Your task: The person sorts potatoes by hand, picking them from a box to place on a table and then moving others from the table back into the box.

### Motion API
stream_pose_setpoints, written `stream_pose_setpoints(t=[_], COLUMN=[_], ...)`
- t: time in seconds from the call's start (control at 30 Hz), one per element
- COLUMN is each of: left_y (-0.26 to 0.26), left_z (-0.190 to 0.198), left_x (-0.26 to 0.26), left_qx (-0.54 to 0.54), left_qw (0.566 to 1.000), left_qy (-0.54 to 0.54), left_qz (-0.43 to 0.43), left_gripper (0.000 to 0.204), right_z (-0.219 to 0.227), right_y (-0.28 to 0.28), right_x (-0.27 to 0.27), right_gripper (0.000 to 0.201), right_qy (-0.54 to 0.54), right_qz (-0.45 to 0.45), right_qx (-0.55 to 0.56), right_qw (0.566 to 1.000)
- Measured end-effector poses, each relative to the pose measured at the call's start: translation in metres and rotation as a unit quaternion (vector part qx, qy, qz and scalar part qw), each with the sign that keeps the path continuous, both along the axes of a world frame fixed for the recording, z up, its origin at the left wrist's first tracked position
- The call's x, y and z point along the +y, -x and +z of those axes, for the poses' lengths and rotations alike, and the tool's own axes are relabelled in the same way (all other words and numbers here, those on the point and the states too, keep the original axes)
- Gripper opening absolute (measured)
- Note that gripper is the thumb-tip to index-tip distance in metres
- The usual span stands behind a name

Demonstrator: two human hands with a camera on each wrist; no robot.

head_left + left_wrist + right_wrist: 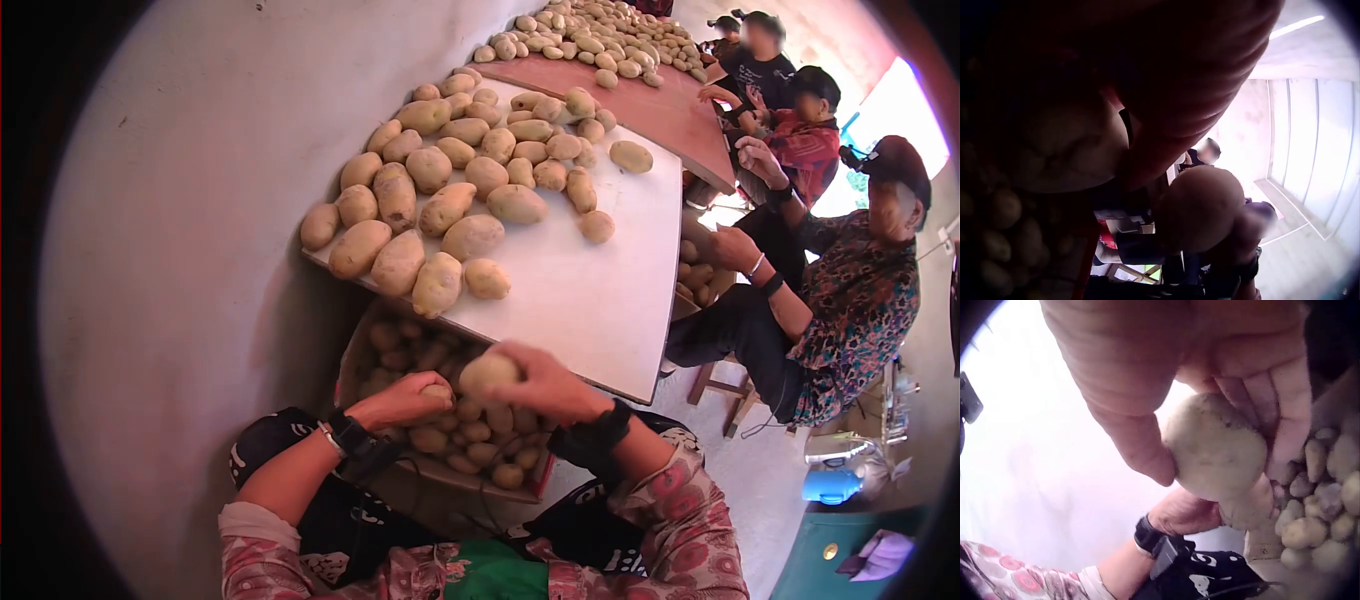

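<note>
Both hands are over a box [440,480] of potatoes between the person's knees. A pale, rounded potato [489,375] is gripped by the right hand [555,387], slightly blurred in the head view. From the right wrist, that potato [1213,450] shows between the thumb on one side and the fingers on the other, with darker marks near its top. The left hand [400,400], lower and to the left, holds another potato [1244,511], mostly covered by its fingers. Up close in the left wrist view, this potato [1066,147] is in deep shadow under the curled hand.
A white tabletop [600,300] beyond the box bears many potatoes [455,210] along its left side. Farther back, a reddish board [640,110] carries another heap. Several people sit along the right, the nearest in a patterned shirt [850,310]. A wall [200,250] rises at left.
</note>
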State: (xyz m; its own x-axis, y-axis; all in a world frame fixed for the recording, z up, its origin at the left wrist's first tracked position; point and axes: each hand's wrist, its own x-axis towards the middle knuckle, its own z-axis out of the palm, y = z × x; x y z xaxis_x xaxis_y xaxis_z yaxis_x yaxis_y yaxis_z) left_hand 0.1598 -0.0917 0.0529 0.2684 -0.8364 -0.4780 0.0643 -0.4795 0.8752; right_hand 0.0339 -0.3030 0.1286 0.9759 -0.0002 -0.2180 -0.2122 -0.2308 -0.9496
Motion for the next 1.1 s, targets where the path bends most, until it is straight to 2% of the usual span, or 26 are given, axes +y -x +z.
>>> stream_pose_setpoints(t=[0.07,0.13,0.17,0.27,0.33,0.4,0.47,0.53,0.6,0.63,0.67,0.73,0.77,0.83,0.93,1.0,1.03,1.1], left_y=[-0.003,-0.003,0.000,0.001,0.004,0.003,0.002,0.003,0.006,0.007,0.009,0.009,0.009,0.011,0.009,0.012,0.010,0.011], left_z=[0.001,-0.001,-0.001,0.004,0.003,-0.005,-0.005,0.000,0.007,0.012,0.019,0.030,0.031,0.030,0.020,0.029,0.034,0.035], left_x=[0.004,0.004,0.004,0.001,0.003,0.008,0.007,0.007,0.006,0.005,0.007,0.004,0.001,0.003,0.004,0.003,0.000,-0.002], left_qx=[-0.001,0.009,0.007,0.014,-0.008,-0.047,-0.048,-0.041,-0.012,-0.002,-0.003,-0.024,-0.023,-0.056,-0.065,-0.056,-0.052,-0.027], left_qw=[1.000,1.000,1.000,1.000,1.000,0.998,0.998,0.999,0.999,0.999,0.999,1.000,1.000,0.998,0.996,0.996,0.995,0.995], left_qy=[0.003,-0.015,-0.008,0.002,0.008,0.049,0.031,0.034,0.011,0.013,0.009,0.009,0.010,0.017,0.057,0.052,0.063,0.058], left_qz=[0.010,0.002,-0.003,-0.004,0.025,0.014,0.009,0.002,0.029,0.032,0.034,0.016,0.016,0.018,0.030,0.049,0.053,0.079], left_gripper=[0.030,0.029,0.029,0.030,0.031,0.032,0.035,0.036,0.036,0.035,0.035,0.035,0.035,0.034,0.032,0.032,0.032,0.032], right_z=[0.016,0.023,0.017,0.008,0.006,-0.012,-0.017,-0.020,-0.024,-0.024,-0.020,-0.009,-0.010,-0.010,-0.011,0.004,0.002,-0.004], right_y=[-0.007,-0.015,-0.017,-0.023,-0.025,-0.030,-0.036,-0.043,-0.050,-0.049,-0.050,-0.053,-0.054,-0.052,-0.050,-0.053,-0.059,-0.063], right_x=[-0.018,-0.037,-0.051,-0.072,-0.073,-0.082,-0.079,-0.073,-0.069,-0.063,-0.058,-0.056,-0.059,-0.073,-0.080,-0.071,-0.071,-0.072], right_gripper=[0.044,0.046,0.044,0.046,0.048,0.053,0.057,0.054,0.051,0.045,0.045,0.040,0.039,0.041,0.049,0.050,0.050,0.052], right_qy=[-0.091,-0.079,-0.028,-0.011,-0.009,0.030,0.184,0.146,0.259,0.312,0.309,0.228,0.273,0.267,0.227,0.139,0.129,0.112], right_qz=[-0.104,-0.193,-0.204,-0.259,-0.287,-0.304,-0.325,-0.346,-0.280,-0.260,-0.260,-0.244,-0.232,-0.226,-0.225,-0.241,-0.226,-0.270], right_qx=[0.030,-0.002,-0.007,-0.028,-0.039,-0.091,-0.160,-0.151,-0.146,-0.224,-0.224,-0.110,-0.142,-0.106,-0.031,0.018,0.023,-0.003], right_qw=[0.990,0.978,0.979,0.965,0.957,0.948,0.914,0.914,0.913,0.886,0.887,0.936,0.923,0.931,0.947,0.960,0.965,0.956])
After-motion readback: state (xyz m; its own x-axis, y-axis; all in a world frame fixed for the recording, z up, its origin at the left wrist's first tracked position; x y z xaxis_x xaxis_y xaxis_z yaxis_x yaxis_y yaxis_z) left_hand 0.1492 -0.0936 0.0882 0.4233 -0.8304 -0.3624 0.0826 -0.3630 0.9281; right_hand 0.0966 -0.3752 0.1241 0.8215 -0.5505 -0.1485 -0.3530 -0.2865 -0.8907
